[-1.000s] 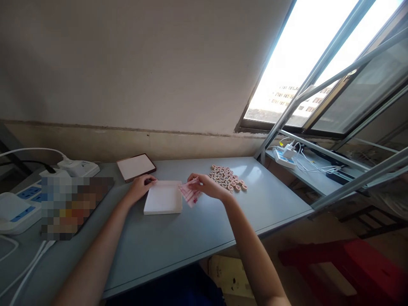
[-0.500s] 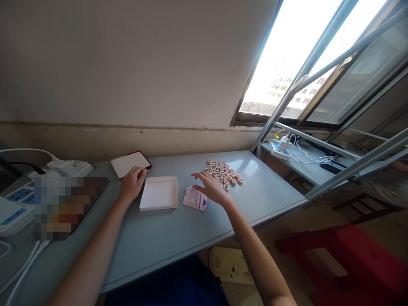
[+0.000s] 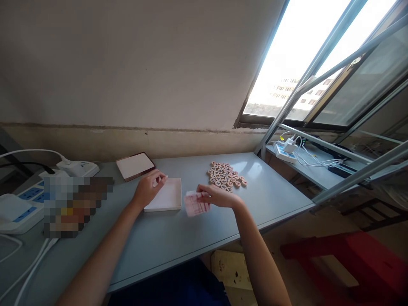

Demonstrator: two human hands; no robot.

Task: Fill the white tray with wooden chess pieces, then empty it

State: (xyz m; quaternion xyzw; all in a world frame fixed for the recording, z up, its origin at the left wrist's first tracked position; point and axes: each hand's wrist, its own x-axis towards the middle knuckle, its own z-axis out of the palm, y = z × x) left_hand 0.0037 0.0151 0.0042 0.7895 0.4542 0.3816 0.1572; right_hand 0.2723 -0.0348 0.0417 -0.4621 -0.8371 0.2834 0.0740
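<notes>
My right hand point(image 3: 219, 196) pinches a folded sheet with red lines point(image 3: 197, 206), slightly blurred, beside the white box's right edge. Its thumb and fingers are closed on the sheet's upper right part. Over the left side of the shallow white box point(image 3: 174, 193) is my left hand point(image 3: 149, 187), its fingers curled and the tips pressed toward the thumb. Whether anything small is between those fingertips cannot be made out. Behind the right hand lies a cluster of round Chinese chess pieces point(image 3: 225, 175), light wood with red or dark characters.
A box lid point(image 3: 135, 165) with a dark rim lies behind the left hand. Power strips point(image 3: 28, 197) with cables and a blurred-out flat object point(image 3: 76, 208) occupy the desk's left. Metal bed-frame bars point(image 3: 287, 110) rise at the right. A red stool point(image 3: 357, 259) stands below.
My right hand has taken hold of the folded sheet, which lay flat on the desk. My left hand has moved right, from behind the box's corner to over the box. The view shifted slightly.
</notes>
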